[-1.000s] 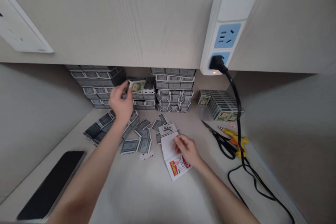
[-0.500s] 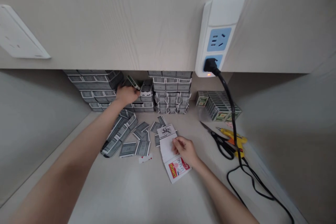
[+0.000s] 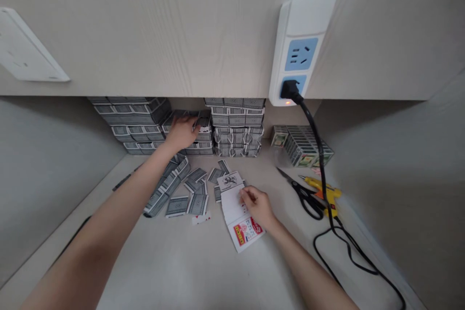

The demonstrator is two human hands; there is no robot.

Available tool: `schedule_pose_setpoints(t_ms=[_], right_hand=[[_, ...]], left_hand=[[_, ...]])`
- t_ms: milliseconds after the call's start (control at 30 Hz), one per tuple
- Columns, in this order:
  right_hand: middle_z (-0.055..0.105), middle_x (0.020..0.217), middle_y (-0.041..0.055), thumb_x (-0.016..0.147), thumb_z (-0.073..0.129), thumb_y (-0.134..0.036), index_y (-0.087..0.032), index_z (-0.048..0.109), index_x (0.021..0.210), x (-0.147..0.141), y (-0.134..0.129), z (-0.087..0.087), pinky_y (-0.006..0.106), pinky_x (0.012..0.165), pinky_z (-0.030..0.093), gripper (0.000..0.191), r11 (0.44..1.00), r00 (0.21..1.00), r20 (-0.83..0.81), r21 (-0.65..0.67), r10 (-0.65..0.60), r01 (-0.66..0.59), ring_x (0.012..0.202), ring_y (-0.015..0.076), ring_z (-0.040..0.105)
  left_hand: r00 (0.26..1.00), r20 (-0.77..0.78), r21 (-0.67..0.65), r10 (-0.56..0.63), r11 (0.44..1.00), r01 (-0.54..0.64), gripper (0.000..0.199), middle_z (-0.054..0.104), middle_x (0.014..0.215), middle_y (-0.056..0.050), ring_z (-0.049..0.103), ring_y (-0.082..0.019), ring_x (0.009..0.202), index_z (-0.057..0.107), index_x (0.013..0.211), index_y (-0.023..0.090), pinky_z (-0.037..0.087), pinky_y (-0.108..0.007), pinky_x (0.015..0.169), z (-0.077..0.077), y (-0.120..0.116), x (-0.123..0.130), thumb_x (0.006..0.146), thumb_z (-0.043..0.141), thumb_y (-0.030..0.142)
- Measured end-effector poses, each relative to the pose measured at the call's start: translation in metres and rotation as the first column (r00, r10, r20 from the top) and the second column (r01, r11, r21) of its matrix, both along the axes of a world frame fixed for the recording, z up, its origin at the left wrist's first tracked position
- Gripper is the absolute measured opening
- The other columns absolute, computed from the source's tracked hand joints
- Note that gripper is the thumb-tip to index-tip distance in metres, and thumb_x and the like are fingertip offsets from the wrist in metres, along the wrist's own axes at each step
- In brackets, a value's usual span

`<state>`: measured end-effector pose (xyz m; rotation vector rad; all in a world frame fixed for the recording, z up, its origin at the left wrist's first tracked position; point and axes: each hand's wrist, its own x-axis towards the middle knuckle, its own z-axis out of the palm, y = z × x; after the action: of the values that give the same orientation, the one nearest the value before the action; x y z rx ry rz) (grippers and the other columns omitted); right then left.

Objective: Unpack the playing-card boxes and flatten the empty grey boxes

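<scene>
My left hand (image 3: pixel 183 132) reaches to the back and rests with fingers spread on top of a low stack of blocks made of folded grey-backed playing cards (image 3: pixel 204 136). Below its wrist, a long open frame of folded cards (image 3: pixel 169 184) lies partly behind my forearm. My right hand (image 3: pixel 257 205) is closed in a pinch at the right edge of a folded strip of playing cards (image 3: pixel 232 203), white inside. A joker drawing shows at the strip's far end and a red and yellow printed card at the near end. Loose grey-backed cards (image 3: pixel 177 206) lie between my hands.
Taller card stacks stand at the back left (image 3: pixel 125 118) and back middle (image 3: pixel 238 126). To the right are boxed card decks (image 3: pixel 307 147), black scissors (image 3: pixel 307 198) and a yellow glue gun (image 3: pixel 329 193). A black cable (image 3: pixel 315 131) hangs from the power strip (image 3: pixel 303 43).
The tilted green-edged piece by my left hand no longer shows. That hand has moved slightly right and its fingers have spread over the low stack. My right hand has barely moved.
</scene>
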<state>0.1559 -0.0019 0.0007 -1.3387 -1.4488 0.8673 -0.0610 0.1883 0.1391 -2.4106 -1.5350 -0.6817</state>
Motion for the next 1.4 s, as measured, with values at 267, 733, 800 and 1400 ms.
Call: schedule_pose_setpoints(t_ms=[267, 733, 800, 1400], right_hand=[[0.058, 0.086, 0.0072, 0.073, 0.055, -0.032, -0.018, 0.057, 0.093, 0.019, 0.006, -0.002, 0.030, 0.072, 0.043, 0.025, 0.990, 0.903, 0.406, 0.066, -0.138, 0.121, 0.079, 0.0193, 0.056], [0.063, 0.074, 0.0044, 0.068, 0.060, -0.037, -0.018, 0.059, 0.084, 0.030, 0.013, -0.012, 0.028, 0.064, 0.045, 0.026, 0.990, 0.980, 0.198, -0.143, 0.014, 0.015, 0.066, 0.0169, 0.059], [0.063, 0.074, 0.0043, 0.063, 0.064, -0.040, -0.016, 0.059, 0.083, 0.035, 0.015, -0.013, 0.027, 0.061, 0.045, 0.032, 0.975, 0.997, 0.076, -0.221, 0.031, -0.013, 0.066, 0.0167, 0.059], [0.061, 0.061, 0.0017, 0.055, 0.069, -0.041, -0.014, 0.061, 0.067, 0.033, 0.024, -0.023, 0.025, 0.054, 0.041, 0.031, 0.972, 0.977, -0.208, -0.233, -0.047, -0.003, 0.055, 0.0129, 0.053]], left_hand=[[0.891, 0.167, -0.380, -0.421, 0.807, 0.452, 0.052, 0.041, 0.131, -0.006, 0.032, -0.027, 0.123, 0.048, 0.119, 0.028, 0.026, -0.042, 0.100, -0.044, -0.154, 0.031, 0.071, 0.053, 0.047], [0.884, 0.114, -0.443, -0.452, 0.773, 0.453, 0.069, 0.021, 0.142, -0.005, 0.012, -0.033, 0.129, 0.031, 0.130, 0.033, 0.007, -0.055, 0.102, -0.119, -0.198, 0.064, 0.069, 0.051, 0.057], [0.881, 0.129, -0.397, -0.455, 0.790, 0.467, 0.066, 0.030, 0.138, -0.005, 0.021, -0.030, 0.127, 0.032, 0.130, 0.030, 0.012, -0.052, 0.103, -0.119, -0.192, 0.060, 0.071, 0.052, 0.053], [0.884, 0.393, -0.394, -0.254, 0.822, 0.411, 0.072, 0.042, 0.130, -0.006, 0.032, -0.024, 0.123, 0.028, 0.131, 0.024, 0.030, -0.041, 0.100, -0.131, -0.187, 0.050, 0.068, 0.063, 0.028]])
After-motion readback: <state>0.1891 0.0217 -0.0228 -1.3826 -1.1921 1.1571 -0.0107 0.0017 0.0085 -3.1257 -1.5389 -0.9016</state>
